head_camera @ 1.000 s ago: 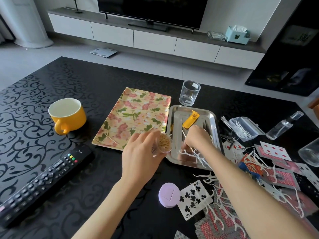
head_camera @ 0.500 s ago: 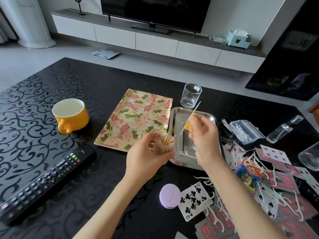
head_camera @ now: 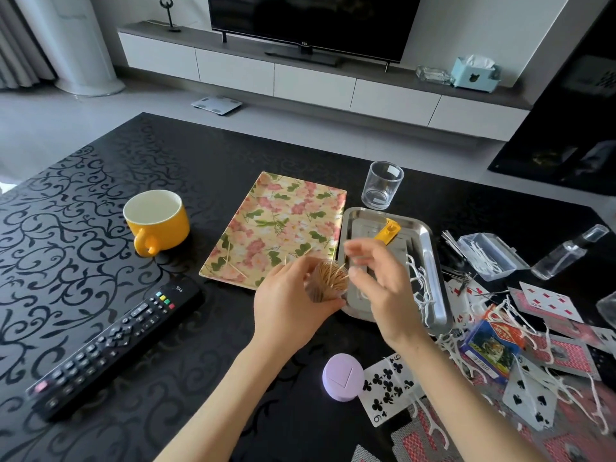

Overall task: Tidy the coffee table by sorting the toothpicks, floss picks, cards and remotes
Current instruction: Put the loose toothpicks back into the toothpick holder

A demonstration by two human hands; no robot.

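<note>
My left hand [head_camera: 293, 300] grips a small clear toothpick jar [head_camera: 328, 281] packed with toothpicks, tilted to the right. My right hand [head_camera: 380, 278] hovers just beside the jar's mouth, blurred, fingers spread and nothing visible in them. Behind it lies the steel tray [head_camera: 430, 248] with white floss picks [head_camera: 420, 288] and a yellow item [head_camera: 388, 230]. A few loose toothpicks lie on the floral tray [head_camera: 283, 225]. A black remote [head_camera: 116, 345] lies at the left. Playing cards [head_camera: 388, 388] and more floss picks are scattered at the right, around a card box [head_camera: 491, 345].
A yellow mug [head_camera: 156, 221] stands left of the floral tray, an empty glass [head_camera: 381, 185] behind the steel tray. A lilac lid [head_camera: 343, 376] lies near the front. A clear floss pick box [head_camera: 490, 255] and a small spray bottle [head_camera: 566, 251] sit at the right.
My right hand lifted a toothpick from the steel tray, brought it over the jar, and now shows spread fingers with no toothpick visible. The left hand kept holding the jar.
</note>
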